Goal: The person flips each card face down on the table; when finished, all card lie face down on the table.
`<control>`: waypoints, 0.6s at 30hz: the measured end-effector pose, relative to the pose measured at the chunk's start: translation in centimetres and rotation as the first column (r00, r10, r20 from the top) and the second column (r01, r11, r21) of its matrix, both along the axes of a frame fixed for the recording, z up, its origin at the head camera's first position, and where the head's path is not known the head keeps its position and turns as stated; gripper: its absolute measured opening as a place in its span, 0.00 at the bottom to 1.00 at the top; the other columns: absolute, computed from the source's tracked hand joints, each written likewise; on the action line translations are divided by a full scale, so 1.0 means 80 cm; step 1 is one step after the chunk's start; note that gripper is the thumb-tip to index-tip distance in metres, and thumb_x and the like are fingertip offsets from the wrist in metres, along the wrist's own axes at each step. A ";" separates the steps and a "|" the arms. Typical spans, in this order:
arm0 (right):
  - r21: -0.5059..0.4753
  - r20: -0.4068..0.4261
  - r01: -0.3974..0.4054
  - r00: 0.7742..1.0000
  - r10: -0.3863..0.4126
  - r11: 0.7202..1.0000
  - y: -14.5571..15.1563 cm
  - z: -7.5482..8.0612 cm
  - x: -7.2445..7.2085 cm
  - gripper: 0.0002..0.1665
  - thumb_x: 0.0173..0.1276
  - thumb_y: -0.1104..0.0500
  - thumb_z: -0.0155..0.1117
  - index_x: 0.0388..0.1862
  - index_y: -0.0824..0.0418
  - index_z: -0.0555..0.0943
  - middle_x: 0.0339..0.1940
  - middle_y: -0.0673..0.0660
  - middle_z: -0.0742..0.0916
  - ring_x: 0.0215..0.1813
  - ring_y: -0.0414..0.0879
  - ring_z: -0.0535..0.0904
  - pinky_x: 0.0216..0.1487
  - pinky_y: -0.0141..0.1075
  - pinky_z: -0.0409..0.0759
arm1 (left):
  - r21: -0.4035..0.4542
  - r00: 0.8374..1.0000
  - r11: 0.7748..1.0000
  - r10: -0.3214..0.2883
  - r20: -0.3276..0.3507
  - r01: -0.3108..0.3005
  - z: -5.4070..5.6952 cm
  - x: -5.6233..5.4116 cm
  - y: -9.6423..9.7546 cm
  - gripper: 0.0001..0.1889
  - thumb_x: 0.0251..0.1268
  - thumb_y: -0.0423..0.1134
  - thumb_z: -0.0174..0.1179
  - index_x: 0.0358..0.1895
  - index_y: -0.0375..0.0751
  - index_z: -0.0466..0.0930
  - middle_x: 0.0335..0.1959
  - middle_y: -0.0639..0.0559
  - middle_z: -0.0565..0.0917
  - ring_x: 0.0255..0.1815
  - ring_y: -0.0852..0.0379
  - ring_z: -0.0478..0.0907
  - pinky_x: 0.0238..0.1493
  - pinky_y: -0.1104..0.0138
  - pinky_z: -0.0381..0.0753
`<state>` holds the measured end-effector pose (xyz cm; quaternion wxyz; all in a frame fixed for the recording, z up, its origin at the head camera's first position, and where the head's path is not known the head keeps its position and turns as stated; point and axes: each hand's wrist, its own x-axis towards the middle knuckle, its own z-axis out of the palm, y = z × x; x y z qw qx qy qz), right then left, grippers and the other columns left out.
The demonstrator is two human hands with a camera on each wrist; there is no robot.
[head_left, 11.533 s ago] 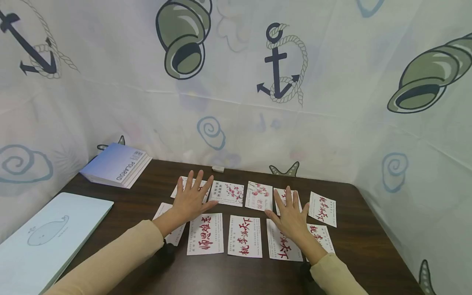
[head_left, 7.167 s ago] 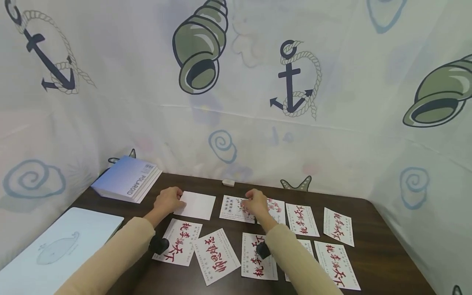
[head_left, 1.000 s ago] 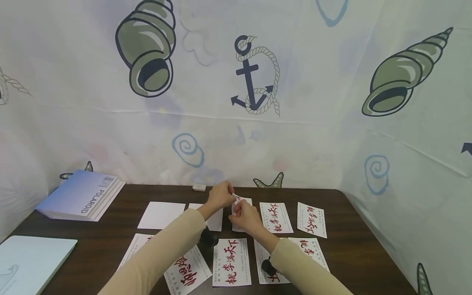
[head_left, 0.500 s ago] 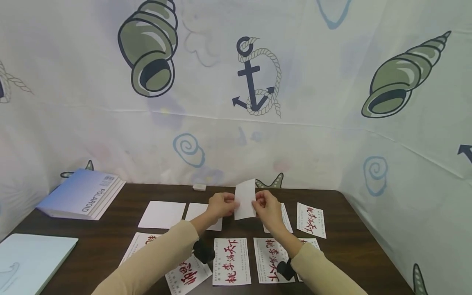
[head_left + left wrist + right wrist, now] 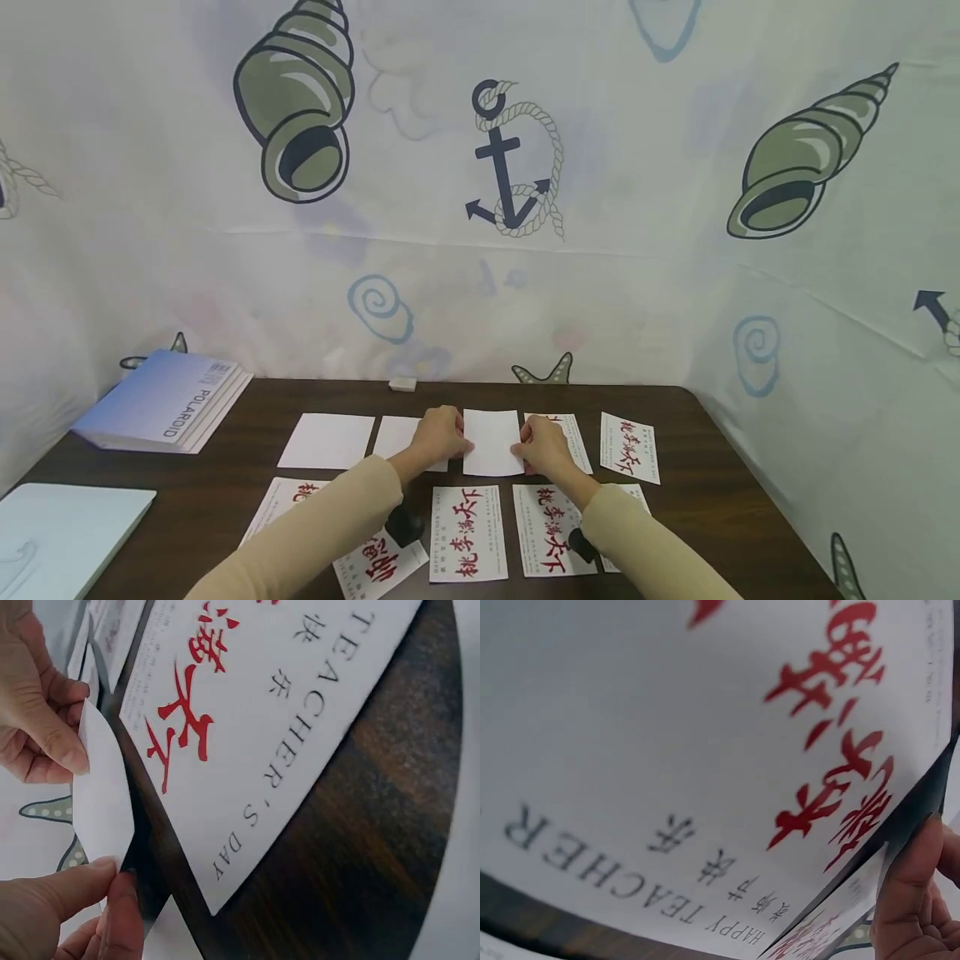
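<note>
In the head view, a greeting card (image 5: pixel 492 443) with its blank white side up is held between both hands in the back row. My left hand (image 5: pixel 437 435) pinches its left edge; my right hand (image 5: pixel 542 444) holds its right edge. The left wrist view shows the card (image 5: pixel 105 780) slightly bowed between the fingertips. Left of it lie two blank-side-up cards, one (image 5: pixel 327 440) fully visible, the other (image 5: pixel 396 433) partly behind my left hand. A red-lettered card (image 5: pixel 568 429) lies partly behind my right hand.
Another red-lettered card (image 5: pixel 628 448) ends the back row. Several printed cards, such as this one (image 5: pixel 468 533), form a front row, partly under the forearms. A blue POLAROID box-like stack (image 5: pixel 168 400) and a pale whale-print book (image 5: pixel 67 533) stand left. A small white block (image 5: pixel 402 384) sits behind.
Earlier both hands lay spread over print-up cards. The first two back-row cards have since been turned blank side up. The third was lifted, turned over, and is now lowered at its place.
</note>
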<state>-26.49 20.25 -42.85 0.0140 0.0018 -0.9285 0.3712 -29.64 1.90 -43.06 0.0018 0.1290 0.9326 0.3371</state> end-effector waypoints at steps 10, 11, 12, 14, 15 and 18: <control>0.209 -0.051 -0.014 0.998 0.025 0.978 -0.004 -0.001 -0.005 0.13 0.54 0.68 0.70 0.23 0.64 0.71 0.18 0.54 0.77 0.12 0.40 0.74 0.14 0.27 0.71 | -0.169 0.999 0.985 0.029 0.013 -0.026 0.005 -0.001 0.013 0.12 0.45 0.35 0.73 0.26 0.35 0.77 0.23 0.48 0.77 0.22 0.55 0.71 0.23 0.65 0.73; 0.215 -0.054 -0.025 0.998 0.037 0.976 -0.003 0.000 -0.006 0.13 0.54 0.67 0.70 0.23 0.63 0.72 0.18 0.54 0.78 0.13 0.39 0.73 0.15 0.27 0.70 | -0.183 0.999 0.983 0.034 0.021 -0.030 0.006 -0.002 0.014 0.12 0.46 0.35 0.73 0.25 0.35 0.77 0.23 0.48 0.77 0.22 0.55 0.71 0.22 0.65 0.72; 0.200 -0.059 -0.036 0.997 0.049 0.979 0.000 0.000 -0.006 0.12 0.55 0.66 0.69 0.24 0.64 0.73 0.18 0.53 0.78 0.13 0.39 0.74 0.15 0.27 0.70 | -0.194 0.999 0.980 0.038 0.027 -0.032 0.006 -0.002 0.014 0.12 0.46 0.35 0.72 0.25 0.35 0.77 0.23 0.48 0.77 0.22 0.55 0.71 0.22 0.65 0.72; 0.146 -0.063 -0.036 0.997 0.046 0.989 0.009 0.002 -0.009 0.10 0.56 0.65 0.69 0.28 0.66 0.75 0.20 0.53 0.78 0.16 0.39 0.73 0.18 0.28 0.70 | -0.214 0.999 0.976 0.041 0.035 -0.032 0.005 -0.002 0.015 0.11 0.46 0.35 0.72 0.25 0.35 0.78 0.23 0.48 0.77 0.22 0.55 0.71 0.22 0.66 0.72; 0.108 -0.061 -0.023 0.998 0.030 0.994 0.016 0.003 -0.011 0.09 0.57 0.65 0.68 0.31 0.67 0.76 0.20 0.53 0.78 0.17 0.39 0.74 0.19 0.28 0.71 | -0.215 0.999 0.976 0.038 0.038 -0.029 0.005 -0.002 0.015 0.10 0.46 0.35 0.72 0.25 0.35 0.78 0.23 0.48 0.78 0.22 0.55 0.71 0.22 0.66 0.72; -0.027 -0.053 0.047 0.997 -0.049 0.999 0.046 0.007 -0.018 0.10 0.59 0.66 0.66 0.38 0.70 0.77 0.22 0.54 0.78 0.21 0.41 0.75 0.22 0.30 0.76 | -0.210 0.999 0.977 0.031 0.029 -0.024 0.003 -0.002 0.015 0.10 0.46 0.35 0.72 0.27 0.34 0.79 0.24 0.47 0.79 0.22 0.55 0.71 0.23 0.65 0.73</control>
